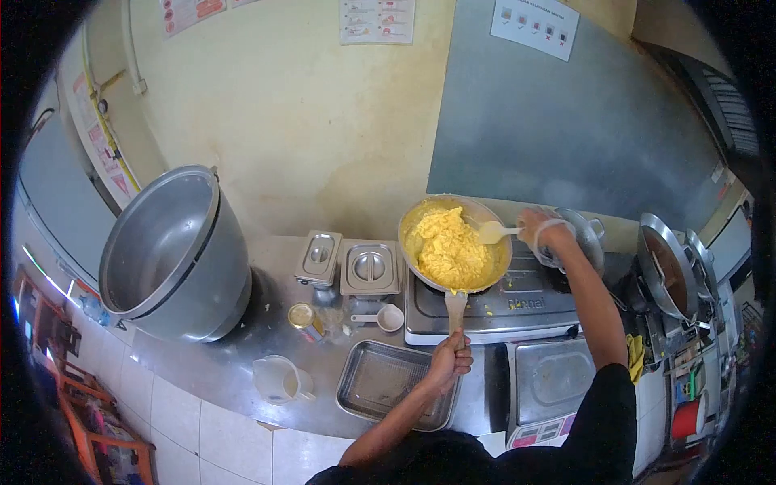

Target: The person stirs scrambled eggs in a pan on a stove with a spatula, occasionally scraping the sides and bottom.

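Observation:
A round pan sits on the left burner of the gas stove, filled with a lumpy yellow mass. My left hand is wrapped round the pan's light handle, which points toward me. In a clear plastic glove, my right hand grips a pale spatula from the right side. The spatula's blade touches the right part of the yellow food. Small yellow bits lie on the stove top.
A large metal pot stands at the left. Near it are two lidded steel containers, a can, a white scoop, a plastic jug and a tray. A scale and woks are right.

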Tool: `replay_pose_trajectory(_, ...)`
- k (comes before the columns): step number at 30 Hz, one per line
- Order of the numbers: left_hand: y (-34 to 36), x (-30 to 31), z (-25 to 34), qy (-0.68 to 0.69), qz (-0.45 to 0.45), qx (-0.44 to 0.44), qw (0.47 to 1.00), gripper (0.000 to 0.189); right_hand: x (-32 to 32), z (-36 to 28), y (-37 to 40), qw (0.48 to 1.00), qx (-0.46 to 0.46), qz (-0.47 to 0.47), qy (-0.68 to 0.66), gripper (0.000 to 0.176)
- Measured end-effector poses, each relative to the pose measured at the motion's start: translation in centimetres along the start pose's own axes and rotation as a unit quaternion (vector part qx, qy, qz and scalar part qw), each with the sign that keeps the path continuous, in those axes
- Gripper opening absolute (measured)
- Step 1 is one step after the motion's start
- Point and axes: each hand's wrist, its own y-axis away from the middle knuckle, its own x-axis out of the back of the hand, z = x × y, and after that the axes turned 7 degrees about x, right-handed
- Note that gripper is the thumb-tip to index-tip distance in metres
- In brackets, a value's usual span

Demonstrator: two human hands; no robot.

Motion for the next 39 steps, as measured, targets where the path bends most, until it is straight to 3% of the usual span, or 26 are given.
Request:
replay_pose_trajectory(4, -0.3, 0.4, -0.1, -0.007, -0.010, 0.018, 1.000, 0.033, -3.0, 3.4, -0.7, 1.000, -0.005, -0.026, -0.006, 0.022)
replay_pose_trajectory(7, 0.1, 0.1, 0.4, -0.025, 0.014, 0.044, 0.999, 0.032, -5.1, 2.5, -3.6, 0.999, 0.004, 0.011, -0.045, 0.023)
replay_pose_trajectory(10, 0.4, 0.3, 0.7, -0.048, 0.031, 0.055, 0.997, 0.035, -11.1, 5.5, -12.3, 0.989, 0.109, 0.084, -0.063, 0.026)
replay_pose_trajectory(13, 0.5, -0.1, 0.9, -0.068, 0.037, 0.058, 0.995, 0.035, -7.2, 0.3, -12.9, 0.990, 0.110, 0.045, -0.076, 0.028)
replay_pose_trajectory(16, 1.0, -0.5, 1.5, -0.099, 0.041, 0.055, 0.993, 0.036, -6.2, -2.0, -15.3, 0.972, 0.230, 0.022, -0.039, 0.020)
replay_pose_trajectory(19, 0.8, -0.5, 1.2, -0.084, 0.073, 0.049, 0.993, 0.038, -3.7, -5.3, -12.9, 0.946, 0.321, 0.033, 0.020, 0.018)
replay_pose_trajectory(25, 0.4, 0.6, 1.0, -0.024, 0.016, 0.060, 0.998, 0.036, -2.1, -7.8, -3.8, 0.875, 0.453, 0.067, 0.158, 0.008)
replay_pose_trajectory(28, 0.7, 0.4, 1.1, -0.016, 0.007, 0.058, 0.998, 0.034, -2.0, -6.0, 0.4, 0.882, 0.431, 0.035, 0.188, 0.007)
replay_pose_trajectory(29, 0.6, 0.5, 1.1, -0.018, 0.003, 0.056, 0.998, 0.034, -1.5, -4.9, 2.3, 0.879, 0.445, 0.082, 0.151, 0.008)
replay_pose_trajectory(32, 0.7, 0.4, 1.0, -0.017, 0.004, 0.050, 0.999, 0.034, 0.1, -3.1, 5.9, 0.929, 0.339, 0.037, 0.143, 0.010)
replay_pose_trajectory(35, 0.4, 0.6, 0.8, -0.014, 0.002, 0.047, 0.999, 0.034, 2.6, -3.6, 8.4, 0.964, 0.243, -0.073, 0.083, 0.015)
replay_pose_trajectory(39, 0.2, 0.6, 0.5, -0.015, 0.002, 0.035, 0.999, 0.033, 2.0, -5.1, 8.6, 0.963, 0.212, -0.164, 0.027, 0.019)
